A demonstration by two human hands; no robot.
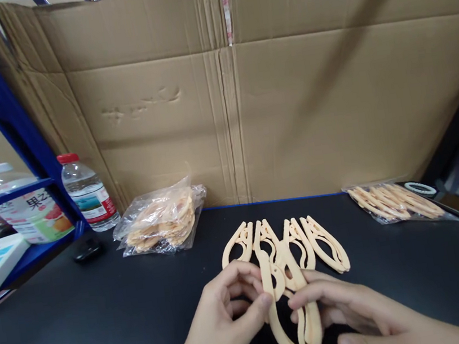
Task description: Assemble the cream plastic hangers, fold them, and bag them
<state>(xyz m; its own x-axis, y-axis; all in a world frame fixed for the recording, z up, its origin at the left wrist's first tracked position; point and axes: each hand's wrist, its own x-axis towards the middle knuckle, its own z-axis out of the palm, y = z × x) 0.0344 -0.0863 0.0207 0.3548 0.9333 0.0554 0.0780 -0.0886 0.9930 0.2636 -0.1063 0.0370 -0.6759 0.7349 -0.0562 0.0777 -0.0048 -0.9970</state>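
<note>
A folded beige plastic clothes hanger (pixel 314 328) is held upright between my two hands, above the front of the table. My left hand (pixel 232 314) pinches its left arm between thumb and fingers. My right hand (pixel 346 306) has its fingers wrapped on the right arm, with the thumb held away from it. Just behind lie several more folded hangers in a row, among them the leftmost hanger (pixel 227 247) and the rightmost hanger (pixel 338 252). The held hanger and my hands partly cover the middle ones.
Clear bags of hangers lie at the back left (pixel 163 218) and back right (pixel 391 203). A red-capped water bottle (pixel 90 194) and a black object (pixel 87 249) stand left, beside a blue shelf frame (pixel 14 128). Cardboard (pixel 154 120) walls off the black table's (pixel 84 323) rear.
</note>
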